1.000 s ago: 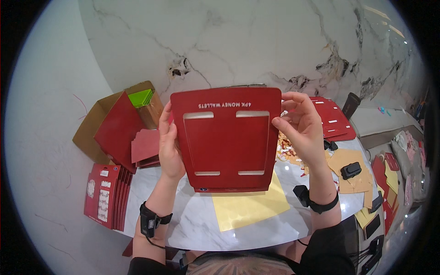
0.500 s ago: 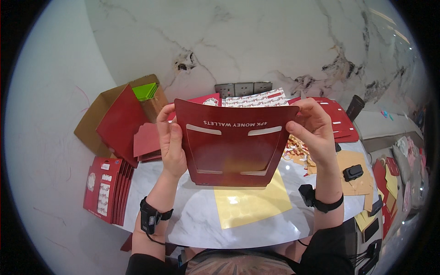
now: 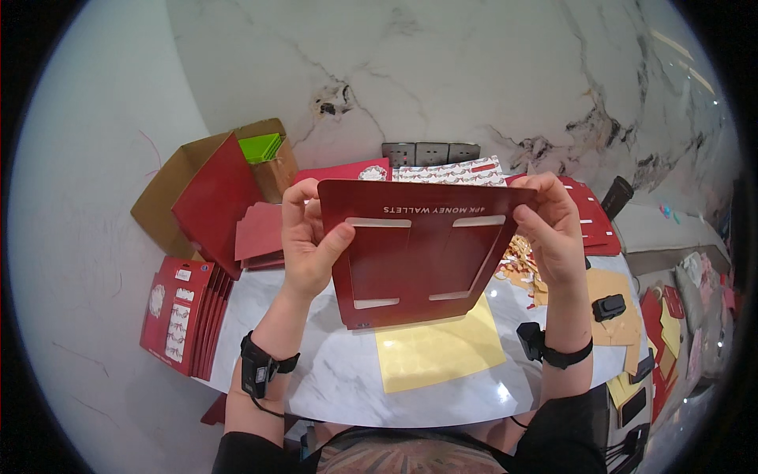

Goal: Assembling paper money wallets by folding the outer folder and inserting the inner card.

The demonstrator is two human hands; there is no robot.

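Both my hands hold up a dark red card sheet (image 3: 418, 253) with two rectangular cut-out windows and a line of pale print near its top edge. My left hand (image 3: 309, 237) grips its left edge, thumb on the front. My right hand (image 3: 553, 229) grips the upper right corner. The sheet tilts away from me, its lower edge over the white marbled table (image 3: 332, 371). A yellow sheet of stickers (image 3: 442, 351) lies flat on the table just below it.
A brown cardboard box (image 3: 170, 197) with red card and green sheets stands at the far left. A stack of red packs (image 3: 181, 312) leans at the table's left edge. Patterned packs (image 3: 450, 170) sit behind, red sheets (image 3: 588, 221) and small black devices (image 3: 609, 306) to the right.
The red sheet has come lower and tipped further back, its top edge leaning away. Both hands moved down with it, keeping their grip.
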